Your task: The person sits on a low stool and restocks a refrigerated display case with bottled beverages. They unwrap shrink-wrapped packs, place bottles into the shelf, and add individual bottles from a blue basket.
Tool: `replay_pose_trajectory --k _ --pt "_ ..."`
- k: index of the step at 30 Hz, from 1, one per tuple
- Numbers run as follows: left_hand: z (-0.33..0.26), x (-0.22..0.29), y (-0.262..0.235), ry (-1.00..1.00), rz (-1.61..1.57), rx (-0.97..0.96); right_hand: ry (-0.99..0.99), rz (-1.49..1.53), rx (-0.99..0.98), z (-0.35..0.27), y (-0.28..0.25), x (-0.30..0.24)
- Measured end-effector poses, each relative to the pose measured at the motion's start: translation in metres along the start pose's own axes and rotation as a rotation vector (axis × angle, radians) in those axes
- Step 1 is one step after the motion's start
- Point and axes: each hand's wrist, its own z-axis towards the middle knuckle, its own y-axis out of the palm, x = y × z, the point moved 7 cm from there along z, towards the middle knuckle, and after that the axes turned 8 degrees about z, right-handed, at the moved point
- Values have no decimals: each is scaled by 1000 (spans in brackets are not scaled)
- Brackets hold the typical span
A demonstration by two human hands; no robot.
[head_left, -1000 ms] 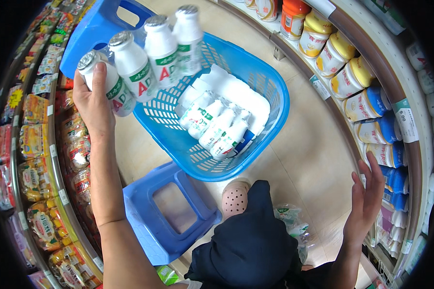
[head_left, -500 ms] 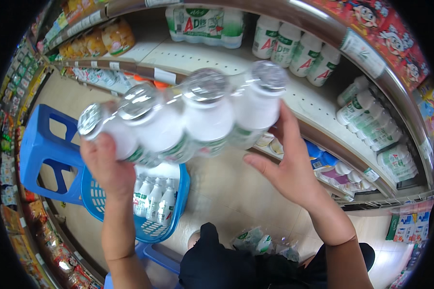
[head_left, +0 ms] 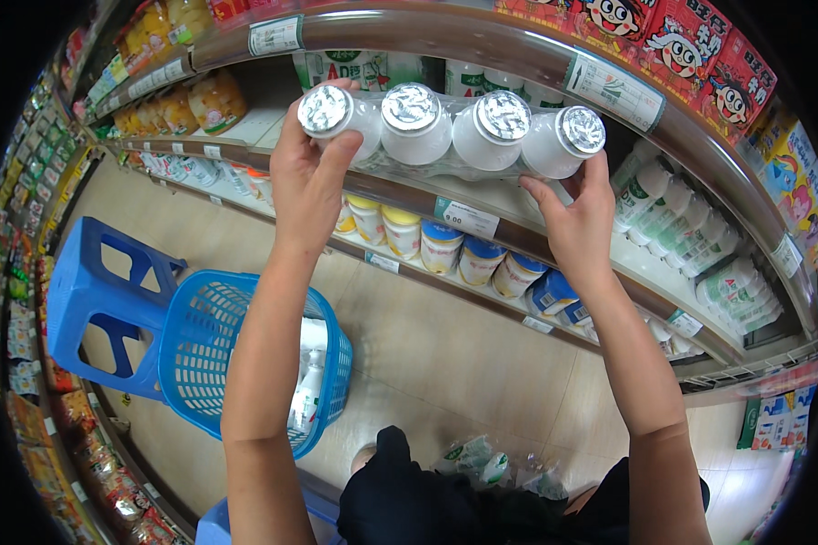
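Observation:
Held between my two hands is a shrink-wrapped pack of white milk drink bottles (head_left: 491,132) with silver foil tops, several in a row. My left hand (head_left: 314,163) wraps round its left end, the thumb below the foil top. At the right end my right hand (head_left: 577,213) grips, thumb in front and fingers partly hidden behind the pack. The pack is at the front edge of the middle shelf (head_left: 264,123), where similar green-and-white packs (head_left: 364,71) stand behind it. Whether it touches the shelf I cannot tell.
A blue plastic basket (head_left: 200,309) with white bottles (head_left: 307,395) inside is at lower left, beside a blue stool (head_left: 100,291). More bottle packs (head_left: 673,218) stand on the shelf at right. Tubs with blue and yellow lids (head_left: 441,247) line the shelf below. Plastic wrapping (head_left: 477,459) lies on the floor.
Both hands have carried the bottle pack forward and to the right, from above the basket to the shelf's front. The pack has turned to lie nearly along the shelf edge.

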Motion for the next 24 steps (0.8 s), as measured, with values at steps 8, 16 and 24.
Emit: replay_pose_trajectory --k 8,16,24 --pt "28 -26 24 -51 64 -57 160 -52 44 3 -10 22" --pt "48 -59 44 -207 117 -101 106 -196 30 11 -19 24" --pt "56 -58 45 -254 268 -394 194 -232 -92 19 -42 72"
